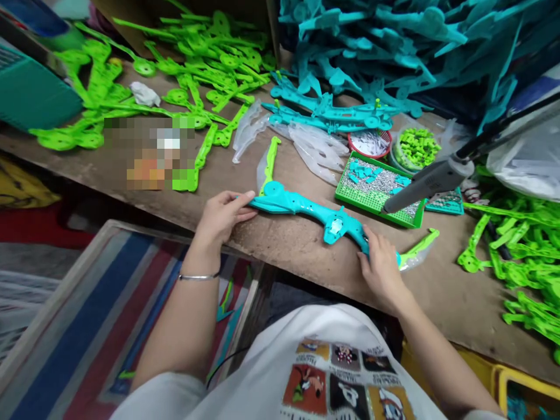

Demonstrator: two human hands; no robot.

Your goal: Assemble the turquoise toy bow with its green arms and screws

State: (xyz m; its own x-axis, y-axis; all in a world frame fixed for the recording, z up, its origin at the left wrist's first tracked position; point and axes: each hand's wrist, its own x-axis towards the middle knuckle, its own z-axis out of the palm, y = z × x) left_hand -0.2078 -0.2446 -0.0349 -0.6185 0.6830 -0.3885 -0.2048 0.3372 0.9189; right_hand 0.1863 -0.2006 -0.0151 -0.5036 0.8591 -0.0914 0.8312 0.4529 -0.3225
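Note:
A turquoise plastic toy bow lies across the near part of the worktable, with a bright green arm and a clear piece at each end. At its left end, my left hand grips the turquoise tip between thumb and fingers. My right hand is closed around the body near the right end, fingers on top and thumb at the near side. A pale oval patch shows on the middle section. Both palms are turned away from view.
A grey power screwdriver hangs over a green tray of small screws and turquoise bits. Behind stand a tub of green pieces and a red basket. Green parts and turquoise parts pile at the back.

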